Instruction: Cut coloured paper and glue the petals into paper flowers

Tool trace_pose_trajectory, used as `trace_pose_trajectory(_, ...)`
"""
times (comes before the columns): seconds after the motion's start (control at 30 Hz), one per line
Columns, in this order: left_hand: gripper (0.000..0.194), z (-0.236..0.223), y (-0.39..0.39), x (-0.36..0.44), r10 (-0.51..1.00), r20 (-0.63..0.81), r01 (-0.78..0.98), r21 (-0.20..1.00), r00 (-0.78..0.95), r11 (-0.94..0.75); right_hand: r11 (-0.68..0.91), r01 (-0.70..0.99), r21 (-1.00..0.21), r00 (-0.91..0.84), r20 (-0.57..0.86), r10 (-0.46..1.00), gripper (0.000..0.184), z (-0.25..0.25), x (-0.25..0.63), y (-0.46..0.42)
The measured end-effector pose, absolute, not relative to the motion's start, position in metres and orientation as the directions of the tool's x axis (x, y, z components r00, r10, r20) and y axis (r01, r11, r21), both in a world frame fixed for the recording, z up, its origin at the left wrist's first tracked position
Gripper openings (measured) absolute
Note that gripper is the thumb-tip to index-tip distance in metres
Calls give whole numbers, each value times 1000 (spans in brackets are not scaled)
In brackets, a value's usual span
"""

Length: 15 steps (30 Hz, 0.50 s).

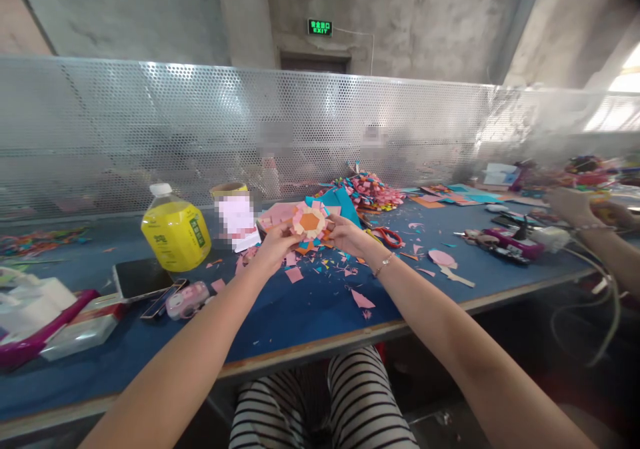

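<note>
Between my two hands, just above the blue tabletop point(300, 322), is a small paper flower point(311, 223) with an orange middle and a ring of cream and pink pieces. My left hand point(276, 245) grips its left edge, fingers closed. On the opposite side, my right hand point(349, 235) pinches the right edge. Under and around the flower lie pink paper scraps point(295, 274) and orange and blue bits. Behind it are a teal paper sheet point(345, 203) and a heap of coloured paper pieces point(375, 192). Scissors point(389, 237) with orange-red handles lie right of my right hand.
A yellow bottle point(176, 232), a phone point(143, 279) and a pink gadget point(187, 300) stand or lie at left. A purple tool point(513, 242) lies at right, near another person's hand point(575, 209). A perforated metal screen point(300, 135) borders the table's back.
</note>
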State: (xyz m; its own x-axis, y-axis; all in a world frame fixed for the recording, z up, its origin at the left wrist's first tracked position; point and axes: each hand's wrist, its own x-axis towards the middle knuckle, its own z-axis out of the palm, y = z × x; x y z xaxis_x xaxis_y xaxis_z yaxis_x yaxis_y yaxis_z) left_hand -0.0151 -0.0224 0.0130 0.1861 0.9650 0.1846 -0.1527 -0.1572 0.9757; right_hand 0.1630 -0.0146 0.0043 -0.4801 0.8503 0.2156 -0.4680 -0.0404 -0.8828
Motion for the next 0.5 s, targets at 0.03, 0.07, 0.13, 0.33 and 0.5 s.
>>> trace_pose_trajectory(0.03,32,12,-22,-15,964,190,-148,975,185,-164,-44,-464,-885,-477,209,854,39,4,163,-14)
trace_pose_trajectory(0.07,31,12,-21,-15,964,195,-142,975,183,-170,-44,-459,-887,-476,204,856,40,4,164,-14)
trace_pose_trajectory(0.13,31,11,-20,-15,963,200,-124,976,181,-179,-31,-444,-895,-475,206,855,41,5,165,-14)
trace_pose_trajectory(0.33,28,9,-18,-18,944,272,-80,962,186,-262,156,-368,-917,-378,300,876,49,1,158,-13)
trace_pose_trajectory(0.5,26,4,-13,-18,916,368,67,922,160,-382,581,12,-814,-130,575,808,53,-6,149,-10)
